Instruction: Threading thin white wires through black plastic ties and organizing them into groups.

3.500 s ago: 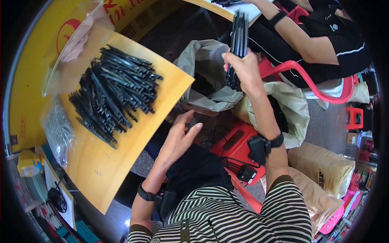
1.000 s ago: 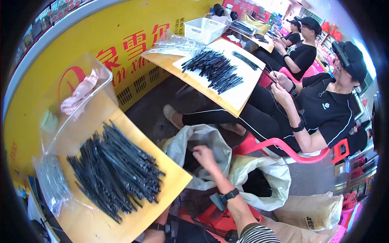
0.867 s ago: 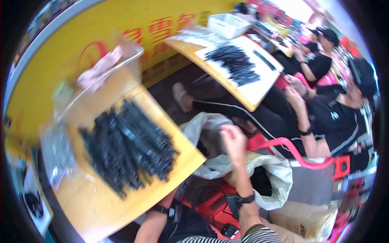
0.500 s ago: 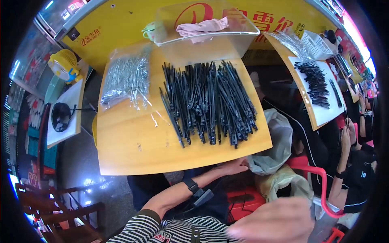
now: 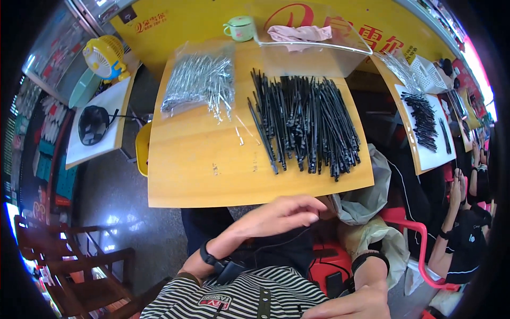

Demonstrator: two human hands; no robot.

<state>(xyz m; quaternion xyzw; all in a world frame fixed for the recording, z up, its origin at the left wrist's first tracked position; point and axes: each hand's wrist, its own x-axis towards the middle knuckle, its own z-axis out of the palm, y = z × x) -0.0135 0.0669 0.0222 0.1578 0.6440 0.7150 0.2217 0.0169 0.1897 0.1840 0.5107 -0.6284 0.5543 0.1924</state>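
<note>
My left hand point(image 5: 281, 215) is over my lap, just off the table's front edge, with its fingers stretched to the right and thumb apart; nothing shows in it. A dark watch-like band is on that wrist. At the bottom edge, my right hand point(image 5: 353, 305) lies low against the striped shirt point(image 5: 287, 284), a finger stretched left; part of it is cut off by the frame. A wide pile of thin black sticks point(image 5: 308, 125) covers the table's right half. Left of it lies a clear plastic bag point(image 5: 199, 80) of thin silvery pieces, with a few spilling out.
The wooden table point(image 5: 212, 186) carries a clear bin point(image 5: 313, 58) with pink cloth and a green lidded cup point(image 5: 240, 28) at its back. Beside its right front corner hangs a pale sack point(image 5: 366, 196), near a pink chair frame point(image 5: 419, 234). Another person works at right.
My left hand has risen from below the table edge and turned more open. My right hand has moved down toward the shirt. The view has shifted, so the table appears further right.
</note>
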